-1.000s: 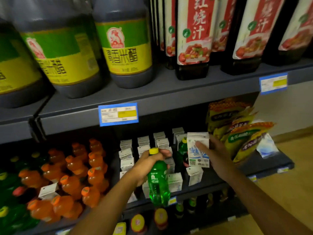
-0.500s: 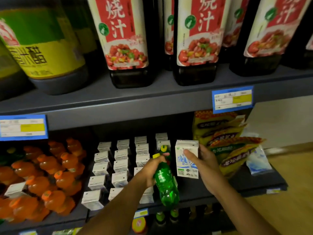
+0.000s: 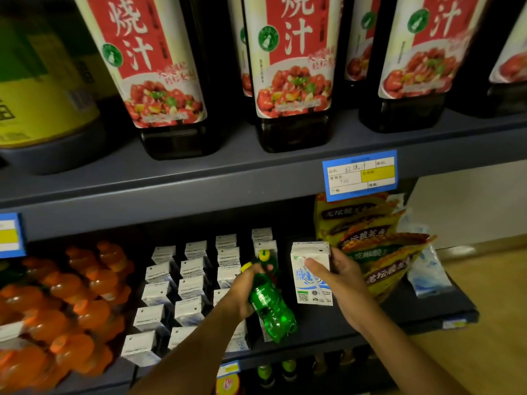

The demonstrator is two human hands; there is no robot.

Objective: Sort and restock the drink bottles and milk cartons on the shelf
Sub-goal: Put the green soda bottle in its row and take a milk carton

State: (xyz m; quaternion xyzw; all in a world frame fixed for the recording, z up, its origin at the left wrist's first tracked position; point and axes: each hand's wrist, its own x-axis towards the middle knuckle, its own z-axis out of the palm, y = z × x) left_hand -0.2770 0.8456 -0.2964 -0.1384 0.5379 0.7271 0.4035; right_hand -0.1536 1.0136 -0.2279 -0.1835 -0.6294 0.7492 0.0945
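The green soda bottle (image 3: 269, 305) with a yellow cap was tilted over the front of the lower shelf (image 3: 328, 326), gripped around its upper half by the left hand (image 3: 245, 292). Just beside it, the right hand (image 3: 342, 276) held a white milk carton (image 3: 312, 273) upright, thumb across its front face and fingers behind. To the left of the bottle, rows of small white milk cartons (image 3: 188, 283) stood on the same shelf, and farther left lay orange drink bottles (image 3: 68, 303). Right of the held carton leaned yellow snack packets (image 3: 370, 240). On the shelf above stood dark sauce bottles (image 3: 293, 69) with red labels, a blue price tag (image 3: 360, 174) on its edge.
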